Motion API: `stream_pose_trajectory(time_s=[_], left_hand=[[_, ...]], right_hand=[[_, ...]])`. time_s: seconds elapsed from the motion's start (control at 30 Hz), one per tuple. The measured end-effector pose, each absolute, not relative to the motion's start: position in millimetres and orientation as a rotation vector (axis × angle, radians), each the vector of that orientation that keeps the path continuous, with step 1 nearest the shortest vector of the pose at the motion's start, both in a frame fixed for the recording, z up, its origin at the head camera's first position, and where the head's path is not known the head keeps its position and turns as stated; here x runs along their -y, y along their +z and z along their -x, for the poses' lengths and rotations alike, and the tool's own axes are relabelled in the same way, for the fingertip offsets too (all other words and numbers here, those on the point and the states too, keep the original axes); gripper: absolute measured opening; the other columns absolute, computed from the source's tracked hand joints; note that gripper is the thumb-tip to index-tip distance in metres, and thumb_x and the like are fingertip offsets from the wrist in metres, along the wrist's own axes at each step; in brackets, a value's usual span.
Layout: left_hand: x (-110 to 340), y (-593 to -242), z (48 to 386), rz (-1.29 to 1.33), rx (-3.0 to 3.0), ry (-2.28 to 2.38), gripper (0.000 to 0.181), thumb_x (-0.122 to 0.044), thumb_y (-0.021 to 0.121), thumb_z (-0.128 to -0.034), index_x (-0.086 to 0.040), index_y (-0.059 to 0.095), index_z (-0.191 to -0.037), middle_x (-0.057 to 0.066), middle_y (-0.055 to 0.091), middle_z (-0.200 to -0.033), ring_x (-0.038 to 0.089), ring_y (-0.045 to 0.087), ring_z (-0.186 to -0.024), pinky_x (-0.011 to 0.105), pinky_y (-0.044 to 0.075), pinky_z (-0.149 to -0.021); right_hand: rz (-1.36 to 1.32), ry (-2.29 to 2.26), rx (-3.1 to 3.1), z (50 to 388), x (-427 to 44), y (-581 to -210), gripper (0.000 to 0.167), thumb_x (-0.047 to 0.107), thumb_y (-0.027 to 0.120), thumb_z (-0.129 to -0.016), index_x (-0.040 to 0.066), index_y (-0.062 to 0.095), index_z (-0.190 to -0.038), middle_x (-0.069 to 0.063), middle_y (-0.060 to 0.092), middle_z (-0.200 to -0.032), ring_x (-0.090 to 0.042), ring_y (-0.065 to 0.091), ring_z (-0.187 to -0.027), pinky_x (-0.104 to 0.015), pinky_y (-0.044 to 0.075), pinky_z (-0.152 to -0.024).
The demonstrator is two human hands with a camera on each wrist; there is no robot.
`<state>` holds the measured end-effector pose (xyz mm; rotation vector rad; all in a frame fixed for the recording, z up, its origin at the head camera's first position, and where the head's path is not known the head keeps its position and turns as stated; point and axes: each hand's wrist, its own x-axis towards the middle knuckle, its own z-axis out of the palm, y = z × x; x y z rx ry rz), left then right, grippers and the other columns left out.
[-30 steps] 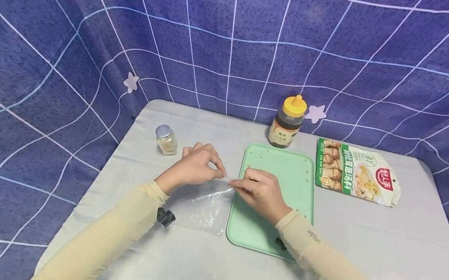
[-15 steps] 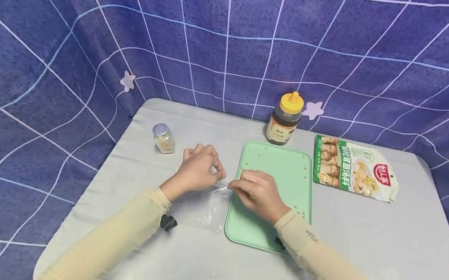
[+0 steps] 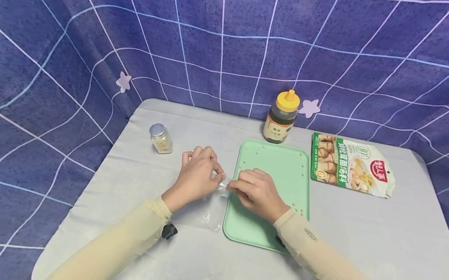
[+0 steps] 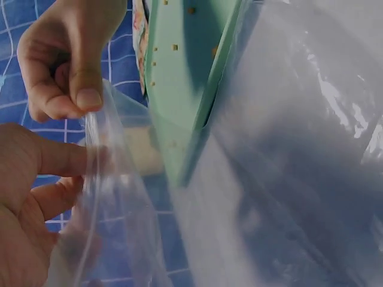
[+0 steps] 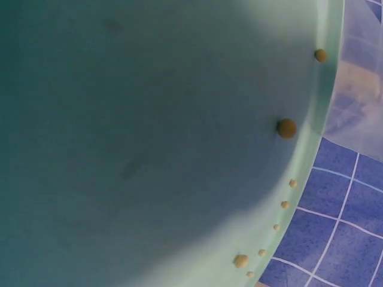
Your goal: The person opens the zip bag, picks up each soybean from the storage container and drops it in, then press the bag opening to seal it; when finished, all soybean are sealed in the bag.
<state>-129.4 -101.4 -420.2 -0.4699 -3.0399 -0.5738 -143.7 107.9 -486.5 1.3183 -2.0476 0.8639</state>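
A clear plastic bag (image 3: 201, 212) hangs between my two hands, its lower part lying over the table and reaching the tray's left edge. My left hand (image 3: 198, 176) pinches its upper edge with thumb and index finger; in the left wrist view its fingers (image 4: 60, 161) show partly through the film. Close by, my right hand (image 3: 257, 193) pinches the same edge, and its thumb and index finger hold the corner at the top of the left wrist view. The right wrist view shows the underlying green tray (image 5: 149, 149) but no hand.
Below my right hand lies the mint-green tray (image 3: 283, 163), with small tan dots around its edges. Behind it stands a yellow-capped bottle (image 3: 278, 125). A small jar (image 3: 161, 139) is at the left, a printed food pouch (image 3: 352, 166) at the right. A blue curtain (image 3: 233, 46) hangs behind.
The bag's edge, taut between my hands at first, then creased, now forms a short loose fold between the fingertips. Both hands stay nearly in place while the head view shifts slightly.
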Motion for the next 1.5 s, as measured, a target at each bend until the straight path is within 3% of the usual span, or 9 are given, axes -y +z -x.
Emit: stream_pose_trajectory(time_s=[0.17, 0.33, 0.57, 0.77, 0.9, 1.07, 1.17, 1.3, 1.5], left_hand=[[103.8, -418.4, 128.4, 0.473, 3.042, -0.629, 0.011, -0.028, 0.073, -0.0911, -0.021, 0.082, -0.088, -0.003, 0.050, -0.100, 0.023, 0.040, -0.101, 0.052, 0.023, -0.097], [107.1, -417.6, 131.1, 0.449, 3.067, -0.704, 0.011, -0.029, 0.074, -0.0906, -0.021, 0.082, -0.090, -0.004, 0.051, -0.100, 0.022, 0.041, -0.102, 0.051, 0.024, -0.097], [108.3, -416.1, 129.2, 0.433, 3.069, -0.748, 0.009, -0.026, 0.075, -0.0898, -0.020, 0.082, -0.089, -0.003, 0.051, -0.101, 0.022, 0.041, -0.102, 0.050, 0.025, -0.096], [113.3, -413.7, 128.3, 0.427, 2.991, -0.663, 0.008, -0.024, 0.074, -0.0898, -0.020, 0.081, -0.087, -0.002, 0.052, -0.102, 0.024, 0.042, -0.102, 0.052, 0.025, -0.096], [117.6, -409.1, 127.4, 0.508, 2.995, -0.671, 0.010, -0.032, 0.077, -0.0896, -0.024, 0.083, -0.090, -0.004, 0.052, -0.099, 0.023, 0.041, -0.100, 0.053, 0.022, -0.096], [130.3, -404.3, 127.9, 0.573, 2.951, -0.623, 0.028, -0.045, 0.080, -0.0852, -0.023, 0.082, -0.101, -0.004, 0.051, -0.101, 0.022, 0.042, -0.099, 0.055, 0.018, -0.099], [141.2, -399.7, 123.3, 0.590, 2.928, -0.526, 0.026, -0.050, 0.082, -0.0806, -0.027, 0.083, -0.093, -0.005, 0.051, -0.100, 0.021, 0.041, -0.098, 0.055, 0.016, -0.100], [149.5, -395.5, 117.0, 0.673, 2.932, -0.501, 0.009, -0.042, 0.082, -0.0816, -0.033, 0.080, -0.078, -0.007, 0.052, -0.097, 0.020, 0.042, -0.097, 0.056, 0.018, -0.100], [151.0, -399.3, 123.7, 0.814, 2.966, -0.681, 0.008, -0.034, 0.083, -0.0843, -0.030, 0.080, -0.079, -0.007, 0.053, -0.099, 0.019, 0.043, -0.100, 0.055, 0.018, -0.100]], right_hand=[[-1.198, 0.833, 2.100, 139.9, -109.6, -488.2, 0.012, 0.021, 0.083, -0.086, 0.015, 0.080, -0.096, 0.008, 0.047, -0.076, -0.010, 0.043, -0.063, -0.031, 0.033, -0.060], [-1.233, 0.841, 2.036, 139.9, -105.3, -487.8, 0.009, 0.014, 0.082, -0.085, 0.015, 0.078, -0.093, 0.008, 0.048, -0.075, -0.012, 0.045, -0.063, -0.032, 0.033, -0.061], [-1.310, 0.821, 1.992, 139.7, -100.0, -483.3, 0.007, 0.017, 0.072, -0.096, 0.013, 0.075, -0.092, 0.007, 0.048, -0.075, -0.014, 0.045, -0.063, -0.033, 0.034, -0.062], [-1.399, 0.755, 1.905, 133.5, -96.4, -477.1, 0.006, 0.014, 0.071, -0.092, 0.016, 0.075, -0.096, 0.007, 0.053, -0.077, -0.015, 0.047, -0.065, -0.033, 0.035, -0.063], [-1.309, 0.799, 1.966, 133.6, -98.5, -473.0, 0.005, 0.020, 0.076, -0.092, 0.017, 0.078, -0.094, 0.007, 0.051, -0.075, -0.016, 0.044, -0.063, -0.035, 0.033, -0.064], [-1.288, 0.838, 1.991, 134.2, -105.5, -469.7, 0.005, 0.021, 0.081, -0.089, 0.018, 0.080, -0.093, 0.008, 0.049, -0.074, -0.014, 0.042, -0.062, -0.034, 0.032, -0.064], [-1.298, 0.819, 2.022, 134.0, -107.6, -466.9, 0.007, 0.021, 0.082, -0.088, 0.018, 0.081, -0.094, 0.008, 0.049, -0.075, -0.014, 0.043, -0.064, -0.034, 0.032, -0.065], [-1.287, 0.807, 2.034, 133.3, -107.6, -462.2, 0.009, 0.020, 0.083, -0.086, 0.017, 0.080, -0.094, 0.007, 0.049, -0.075, -0.015, 0.044, -0.064, -0.035, 0.032, -0.065], [-1.298, 0.768, 1.953, 127.3, -96.6, -457.9, 0.019, 0.026, 0.084, -0.085, 0.020, 0.082, -0.104, 0.005, 0.047, -0.075, -0.015, 0.042, -0.062, -0.036, 0.032, -0.064]])
